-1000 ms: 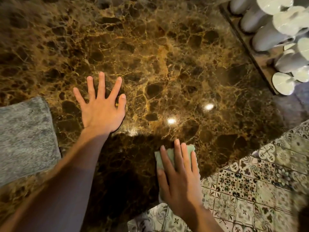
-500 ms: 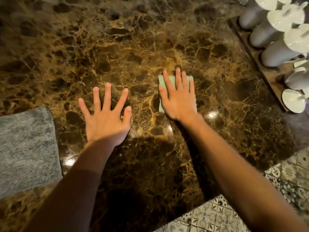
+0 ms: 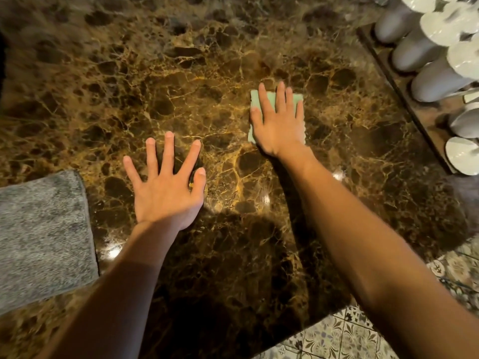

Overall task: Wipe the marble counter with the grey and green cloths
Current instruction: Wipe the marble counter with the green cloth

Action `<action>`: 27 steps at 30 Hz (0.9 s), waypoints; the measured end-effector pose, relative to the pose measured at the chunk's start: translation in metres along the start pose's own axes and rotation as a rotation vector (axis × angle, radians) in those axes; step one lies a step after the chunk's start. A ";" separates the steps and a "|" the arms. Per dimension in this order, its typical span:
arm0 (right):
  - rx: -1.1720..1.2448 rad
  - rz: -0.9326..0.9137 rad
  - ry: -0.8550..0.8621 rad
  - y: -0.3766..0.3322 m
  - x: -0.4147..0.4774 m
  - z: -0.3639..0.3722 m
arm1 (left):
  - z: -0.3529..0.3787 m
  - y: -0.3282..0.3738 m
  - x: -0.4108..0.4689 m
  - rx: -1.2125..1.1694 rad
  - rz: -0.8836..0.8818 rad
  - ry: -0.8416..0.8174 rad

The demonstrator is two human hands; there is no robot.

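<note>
Since a second ago, the right hand [image 3: 278, 123] has been sliding the small pale green cloth [image 3: 270, 97] away from the near edge, out to mid-counter. Nearest, left of the left hand [image 3: 167, 187], the folded grey fleecy cloth [image 3: 44, 237] is lying untouched. That left hand is resting flat, fingers splayed, holding nothing on the glossy brown veined marble counter [image 3: 181, 73]. Beyond and rightward, the right hand is pressing flat on the green cloth. Wiping looks partway; the far stretch and the grey cloth's turn seem left.
</note>
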State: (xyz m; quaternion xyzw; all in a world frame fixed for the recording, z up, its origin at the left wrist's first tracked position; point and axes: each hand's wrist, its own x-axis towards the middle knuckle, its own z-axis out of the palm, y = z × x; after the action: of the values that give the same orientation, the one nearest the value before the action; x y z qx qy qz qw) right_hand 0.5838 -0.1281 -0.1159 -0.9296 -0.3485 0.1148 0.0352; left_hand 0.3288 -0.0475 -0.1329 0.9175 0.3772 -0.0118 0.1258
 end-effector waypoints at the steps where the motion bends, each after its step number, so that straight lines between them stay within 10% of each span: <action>1: -0.002 -0.003 0.003 0.002 -0.023 0.004 | 0.000 0.000 0.000 -0.002 0.005 -0.001; 13: 0.027 -0.063 -0.042 0.019 -0.309 0.054 | 0.002 -0.003 0.002 0.008 0.020 0.008; 27: 0.001 0.070 0.015 0.043 -0.013 -0.001 | 0.005 -0.004 0.001 -0.002 0.007 0.012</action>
State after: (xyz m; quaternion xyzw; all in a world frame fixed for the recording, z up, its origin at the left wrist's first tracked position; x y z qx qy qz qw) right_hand 0.6021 -0.1687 -0.1192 -0.9421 -0.3154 0.1089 0.0342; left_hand 0.3274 -0.0455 -0.1386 0.9187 0.3749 -0.0054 0.1244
